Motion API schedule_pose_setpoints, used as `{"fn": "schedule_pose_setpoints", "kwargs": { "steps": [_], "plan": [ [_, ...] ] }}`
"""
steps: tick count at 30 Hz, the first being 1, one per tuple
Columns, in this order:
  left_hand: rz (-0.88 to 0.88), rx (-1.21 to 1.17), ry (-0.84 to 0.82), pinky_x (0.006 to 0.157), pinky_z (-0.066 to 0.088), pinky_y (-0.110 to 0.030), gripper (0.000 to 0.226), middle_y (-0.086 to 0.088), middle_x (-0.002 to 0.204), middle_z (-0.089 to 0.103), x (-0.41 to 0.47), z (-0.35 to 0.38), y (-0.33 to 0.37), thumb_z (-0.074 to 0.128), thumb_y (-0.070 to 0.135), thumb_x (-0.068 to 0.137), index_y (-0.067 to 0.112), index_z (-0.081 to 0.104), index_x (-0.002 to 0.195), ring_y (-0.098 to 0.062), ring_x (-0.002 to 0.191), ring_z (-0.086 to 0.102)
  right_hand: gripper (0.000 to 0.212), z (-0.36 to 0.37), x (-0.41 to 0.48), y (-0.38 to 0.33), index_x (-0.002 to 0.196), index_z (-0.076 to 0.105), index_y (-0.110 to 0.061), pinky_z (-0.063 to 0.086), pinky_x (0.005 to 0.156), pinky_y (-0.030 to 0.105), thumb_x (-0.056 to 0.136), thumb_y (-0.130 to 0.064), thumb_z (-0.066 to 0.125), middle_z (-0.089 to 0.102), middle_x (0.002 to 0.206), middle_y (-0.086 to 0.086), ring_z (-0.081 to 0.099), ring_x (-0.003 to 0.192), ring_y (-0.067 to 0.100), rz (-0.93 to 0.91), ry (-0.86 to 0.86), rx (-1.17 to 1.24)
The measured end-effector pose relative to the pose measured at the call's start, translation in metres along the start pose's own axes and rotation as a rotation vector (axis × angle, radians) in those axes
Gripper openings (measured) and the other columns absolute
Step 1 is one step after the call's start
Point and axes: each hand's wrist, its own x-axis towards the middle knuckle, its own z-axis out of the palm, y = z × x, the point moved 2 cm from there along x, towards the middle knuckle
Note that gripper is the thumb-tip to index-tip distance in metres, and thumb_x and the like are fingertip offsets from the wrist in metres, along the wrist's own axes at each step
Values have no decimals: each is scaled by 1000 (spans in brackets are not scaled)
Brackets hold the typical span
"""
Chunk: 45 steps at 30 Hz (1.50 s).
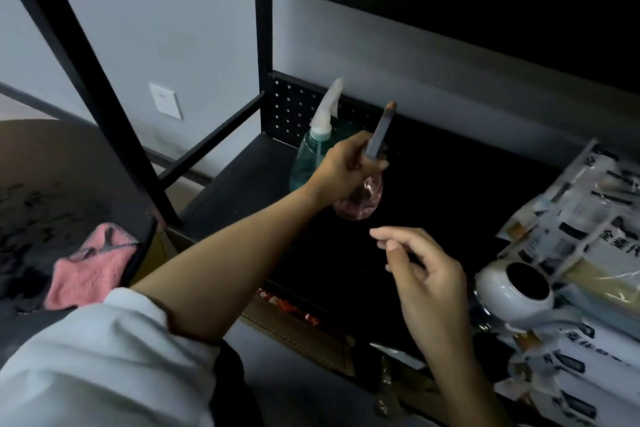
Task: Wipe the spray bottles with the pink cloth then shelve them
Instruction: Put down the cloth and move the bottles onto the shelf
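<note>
Shelving step: left hand (pixel 341 163) fingers curled round pink bottle (pixel 360 201) neck, low over shelf (pixel 242 177) beside teal bottle (pixel 306 163), right hand (pixel 427 274) loose and empty, cloth (pixel 91 267) on desk (pixel 41 191); next, probably set it down upright, clear of teal.

the person wears a loose white top; its left sleeve (pixel 104 357) is bunched in soft folds at the elbow, leaving the forearm bare down to the left hand (pixel 341 166). the right hand (pixel 426 274) and its forearm are bare too, nails short and plain.
</note>
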Motion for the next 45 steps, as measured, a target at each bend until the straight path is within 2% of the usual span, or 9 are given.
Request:
{"fn": "schedule_pose_setpoints", "kwargs": {
  "steps": [3, 7, 12, 16, 25, 30, 34, 40, 45],
  "plan": [
    [-34, -4, -14, 61, 40, -19, 18, 8, 67, 49, -1, -2, -6, 68, 15, 85, 11, 54, 94, 1, 56, 44, 24, 3, 0, 1, 92, 72, -30, 54, 77, 27, 88, -20, 49, 68, 100, -19, 64, 102, 7, 1, -1, -8],
    [-56, 100, 24, 65, 43, -23, 19, 9, 66, 53, -3, 2, -2, 71, 15, 84, 13, 54, 94, -3, 60, 49, 25, 6, -2, 0, 92, 72, -29, 53, 76, 24, 89, -19, 49, 68, 99, -19, 64, 102, 6, -5, -11, -7],
    [-17, 181, 95, 78, 41, -10, 46, 0, 98, 64, -28, -5, 11, 70, 11, 83, 6, 54, 126, -13, 88, 58, 25, 13, -3, -5, 93, 72, -28, 52, 74, 18, 89, -18, 49, 67, 99, -20, 64, 101, 5, -32, -28, -7],
    [-35, 121, 177, 95, 41, -12, 38, -1, 123, 63, -59, -29, 18, 63, 16, 91, 9, 54, 128, -8, 113, 57, 26, 26, -2, -14, 94, 72, -26, 53, 75, 20, 89, -17, 49, 68, 99, -21, 64, 101, 4, -63, -56, 3],
    [-141, 96, 411, 80, 52, -28, 18, 8, 92, 69, -160, -140, 24, 52, 17, 94, 28, 66, 94, -12, 88, 66, 26, 104, -13, -52, 95, 71, -28, 52, 72, 17, 96, -9, 53, 67, 101, -21, 64, 99, 2, -164, -243, 49],
    [-259, 135, 586, 77, 50, -23, 24, 9, 90, 69, -241, -221, 19, 53, 6, 92, 24, 68, 94, -8, 87, 65, 27, 168, -36, -75, 95, 72, -22, 50, 71, 14, 95, -3, 53, 66, 97, -19, 63, 95, 1, -220, -399, 90],
    [-369, 139, 742, 75, 50, -31, 30, 6, 91, 71, -311, -283, 10, 54, 7, 90, 34, 68, 87, -16, 88, 67, 27, 218, -57, -87, 95, 73, -18, 50, 75, 17, 94, 0, 54, 67, 95, -18, 64, 92, 2, -267, -487, 126],
    [-442, 181, 936, 80, 54, -34, 26, -2, 97, 70, -398, -345, 9, 53, 1, 93, 23, 65, 89, -20, 95, 67, 27, 283, -92, -106, 93, 72, -23, 49, 66, 25, 93, -3, 54, 67, 94, -12, 64, 83, 11, -297, -608, 170],
    [-479, 232, 1066, 82, 56, -34, 22, -4, 96, 70, -450, -387, -2, 54, 1, 93, 20, 66, 91, -24, 95, 67, 23, 338, -117, -113, 92, 73, -25, 45, 70, 12, 89, -17, 51, 67, 94, -19, 62, 89, 1, -288, -682, 195]
  ]
}}
